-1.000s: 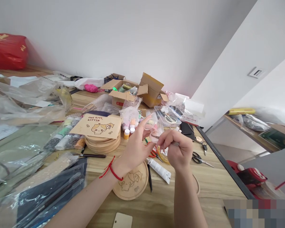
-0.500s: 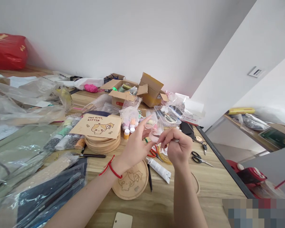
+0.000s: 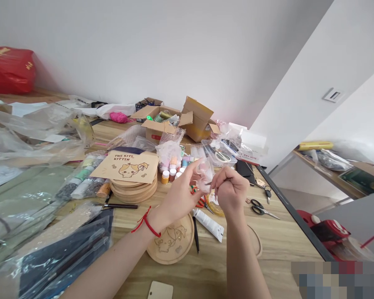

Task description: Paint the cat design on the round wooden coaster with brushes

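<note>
Head view: above the middle of the cluttered wooden table point(image 3: 283, 243), the left hand point(image 3: 179, 197) pinches a small clear bag point(image 3: 205, 172). The right hand point(image 3: 232, 192) is closed on a thin tool point(image 3: 209, 182), its tip at the bag. Cardboard boxes point(image 3: 177, 120) sit at the far edge, below a white wall point(image 3: 174, 50).

Two grips show, the left grip point(image 3: 180, 195) and the right grip point(image 3: 230, 191). There is one small clear bag point(image 3: 205, 172) and one thin metal tool point(image 3: 209, 182). Open cardboard boxes number two, the nearer box point(image 3: 156, 126) and the farther box point(image 3: 199, 120). There is one pair of scissors point(image 3: 262, 208), one white tube point(image 3: 209, 224), one engraved wooden disc point(image 3: 171, 245), one stack of plain discs point(image 3: 134, 192), one printed card point(image 3: 127, 166), one pink yarn ball point(image 3: 118, 117) and one red bag point(image 3: 8, 70)
</note>
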### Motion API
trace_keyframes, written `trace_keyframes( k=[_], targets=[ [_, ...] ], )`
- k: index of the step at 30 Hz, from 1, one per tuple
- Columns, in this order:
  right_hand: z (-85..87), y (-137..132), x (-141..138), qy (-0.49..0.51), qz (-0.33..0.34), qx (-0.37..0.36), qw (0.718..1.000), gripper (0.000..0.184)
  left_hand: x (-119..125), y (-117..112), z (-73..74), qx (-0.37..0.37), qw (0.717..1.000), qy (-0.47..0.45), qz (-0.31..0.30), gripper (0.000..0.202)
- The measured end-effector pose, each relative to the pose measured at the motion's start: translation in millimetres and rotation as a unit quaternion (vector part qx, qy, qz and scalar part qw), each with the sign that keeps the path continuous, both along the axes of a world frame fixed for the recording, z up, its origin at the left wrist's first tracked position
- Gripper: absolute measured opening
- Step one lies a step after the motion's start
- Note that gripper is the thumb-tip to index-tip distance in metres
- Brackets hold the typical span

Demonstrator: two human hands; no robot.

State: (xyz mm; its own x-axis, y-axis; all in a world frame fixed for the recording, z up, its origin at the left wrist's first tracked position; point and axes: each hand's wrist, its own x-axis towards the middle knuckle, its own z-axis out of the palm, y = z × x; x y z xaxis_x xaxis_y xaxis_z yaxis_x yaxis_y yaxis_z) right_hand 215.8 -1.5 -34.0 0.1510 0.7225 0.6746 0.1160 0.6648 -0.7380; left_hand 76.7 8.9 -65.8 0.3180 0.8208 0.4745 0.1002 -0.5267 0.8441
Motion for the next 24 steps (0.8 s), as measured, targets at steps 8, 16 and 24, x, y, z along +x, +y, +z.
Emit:
trace_keyframes(
  k=[8,16,24],
  targets=[
    [-0.5,0.0,2.7,-0.027,0.007,-0.028,0.999,0.022,0.0,0.4,-0.5,-0.003,1.000,-0.003,0.000,0.071],
    [-1.4,2.0,2.0,-0.023,0.005,-0.029,0.999,0.022,-0.2,0.4,0.5,-0.008,1.000,0.005,0.000,0.073],
    [-3.5,4.8,0.6,-0.026,0.012,-0.025,0.999,0.023,-1.5,1.5,0.0,-0.014,1.000,0.014,0.005,0.070]
  ],
)
